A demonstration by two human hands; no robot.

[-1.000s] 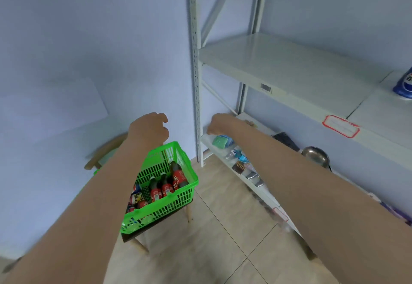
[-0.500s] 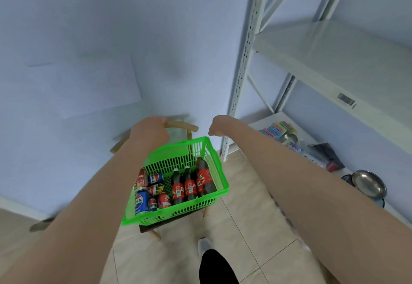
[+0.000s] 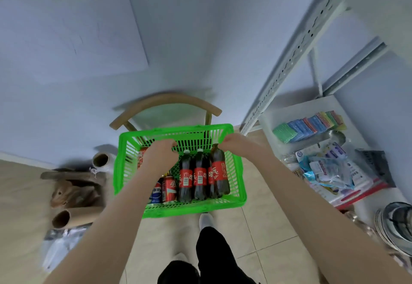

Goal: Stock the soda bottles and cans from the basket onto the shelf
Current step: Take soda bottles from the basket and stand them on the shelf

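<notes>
Since the earlier frame both hands have come lower and nearer, from the far rim of the basket (image 3: 182,208) to just over its contents, and the view has tilted down, so the basket is now in the centre of the frame.

The green basket stands on a wooden chair (image 3: 165,101). Three cola bottles (image 3: 200,178) with red labels lie side by side in its right half, caps pointing to the far wall. In the lower left part of the basket there are cans (image 3: 170,189): one red, one blue beside it, and another red one partly hidden behind the left wrist.

The left hand (image 3: 160,154) is over the left half of the basket with its fingers curled downward; I cannot tell if it holds something. The right hand (image 3: 231,144) is at the upper right corner of the basket, fingers curled, just beside the cap of the rightmost bottle; whether it grips the bottle I cannot tell.

The shelf (image 3: 301,43) is at the right of the frame. Its lower board carries coloured sponges (image 3: 310,125) and plastic packets (image 3: 330,170). Cardboard tubes (image 3: 73,217) lie on the floor at the lower left.
</notes>
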